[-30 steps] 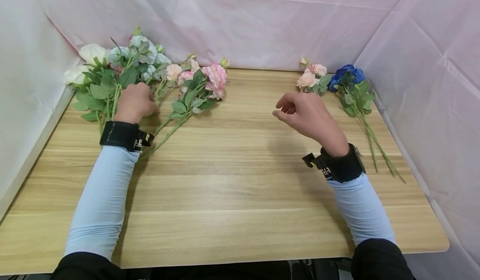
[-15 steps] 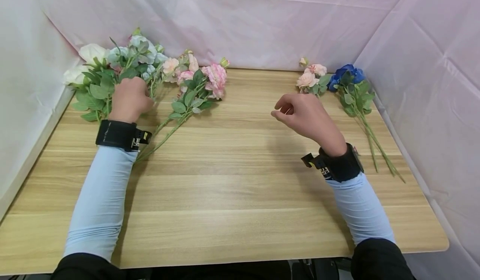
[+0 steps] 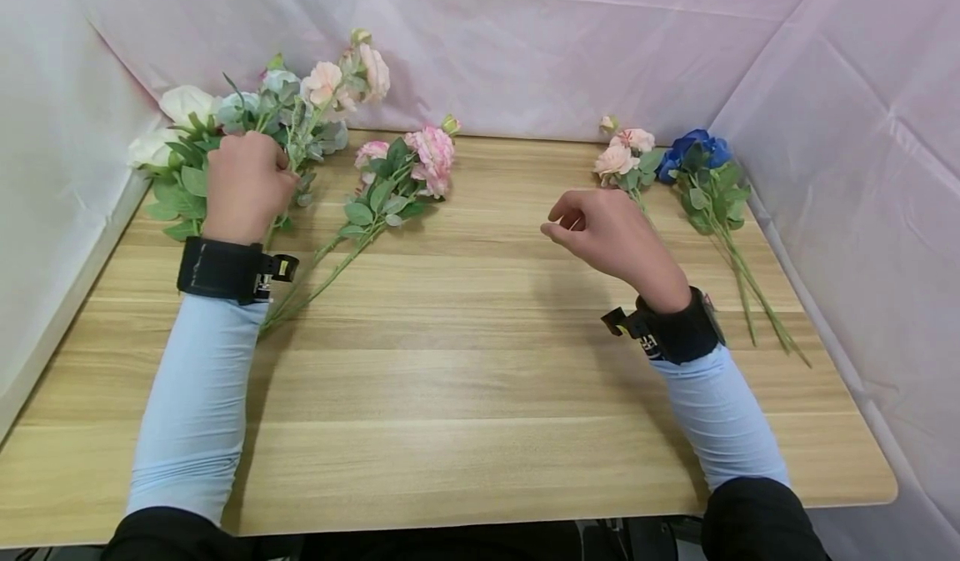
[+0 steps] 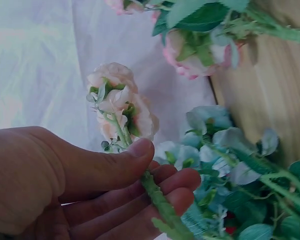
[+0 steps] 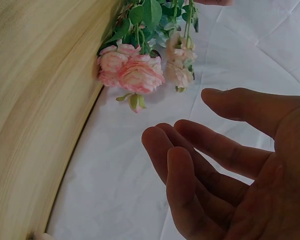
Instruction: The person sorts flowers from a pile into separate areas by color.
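Observation:
My left hand pinches the green stem of a pale peach rose spray between thumb and fingers. In the left wrist view its blooms stand against the white cloth, beyond the thumb. Pale blue flowers lie below and behind the held stem. My right hand hovers over the table with loosely curled fingers and nothing in them. Closest to it is a second peach rose spray, its stem partly hidden behind the hand.
White flowers with leaves lie at the table's back left. A pink flower spray lies right of the left hand, its stems slanting toward the wrist. Blue flowers lie at the back right. White cloth walls the table's back and sides.
My left hand has lifted the peach rose spray up from beside the pink flowers, shifting slightly left and away from me. The right hand has hardly moved.

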A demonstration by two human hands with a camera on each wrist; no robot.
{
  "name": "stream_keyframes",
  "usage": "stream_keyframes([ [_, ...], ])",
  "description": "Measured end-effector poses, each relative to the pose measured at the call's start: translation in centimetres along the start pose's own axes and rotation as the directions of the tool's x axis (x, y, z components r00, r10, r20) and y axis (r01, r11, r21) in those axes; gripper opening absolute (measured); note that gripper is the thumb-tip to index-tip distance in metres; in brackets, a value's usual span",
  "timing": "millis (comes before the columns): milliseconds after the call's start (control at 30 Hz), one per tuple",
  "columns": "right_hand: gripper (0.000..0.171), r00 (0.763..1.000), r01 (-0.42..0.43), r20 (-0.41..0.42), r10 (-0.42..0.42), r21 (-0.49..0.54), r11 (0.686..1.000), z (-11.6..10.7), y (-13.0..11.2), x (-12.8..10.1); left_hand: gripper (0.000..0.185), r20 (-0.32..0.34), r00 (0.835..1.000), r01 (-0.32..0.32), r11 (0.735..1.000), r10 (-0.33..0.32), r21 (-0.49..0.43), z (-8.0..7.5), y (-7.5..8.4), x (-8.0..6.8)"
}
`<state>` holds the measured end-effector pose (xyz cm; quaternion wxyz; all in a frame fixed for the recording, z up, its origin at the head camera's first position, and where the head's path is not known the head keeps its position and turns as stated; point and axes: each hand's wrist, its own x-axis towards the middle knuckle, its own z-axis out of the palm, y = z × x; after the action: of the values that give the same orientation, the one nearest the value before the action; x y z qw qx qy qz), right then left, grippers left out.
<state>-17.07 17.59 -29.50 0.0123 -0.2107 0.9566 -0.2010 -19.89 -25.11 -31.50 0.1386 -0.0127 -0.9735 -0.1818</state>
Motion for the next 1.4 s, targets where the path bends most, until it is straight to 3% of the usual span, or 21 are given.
stream_keyframes([
  [233, 0.018, 1.0, 0.003, 0.004, -0.003, 0.009, 1.0, 0.1, 0.1, 0.1, 0.055, -0.025, 1.0, 0.014, 1.0, -0.014, -0.009, -1.0, 1.0, -0.2],
  [467, 0.019, 1.0, -0.004, 0.017, 0.004, 0.019, 1.0, 0.3, 0.3, 0.3, 0.057, 0.004, 1.0, -0.014, 0.999, 0.014, -0.049, -1.0, 2.7, -0.5],
  [800, 0.02, 1.0, 0.0, 0.026, -0.001, 0.04, 0.999, 0.6, 0.3, 0.4, 0.058, 0.019, 0.989, -0.141, 0.982, 0.144, -0.123, -1.3, 6.5, -1.7],
  [1167, 0.023, 1.0, 0.01, 0.02, -0.011, 0.076, 0.997, 1.8, -0.5, 0.7, 0.062, 0.051, 0.968, -0.236, 0.962, 0.245, -0.135, 0.4, 10.0, -2.5],
  [1400, 0.028, 0.998, 0.0, 0.058, -0.015, 0.263, 0.965, 2.7, -1.8, 0.8, 0.054, 0.088, 0.945, -0.297, 0.937, 0.316, -0.183, 1.7, 12.3, -3.4],
])
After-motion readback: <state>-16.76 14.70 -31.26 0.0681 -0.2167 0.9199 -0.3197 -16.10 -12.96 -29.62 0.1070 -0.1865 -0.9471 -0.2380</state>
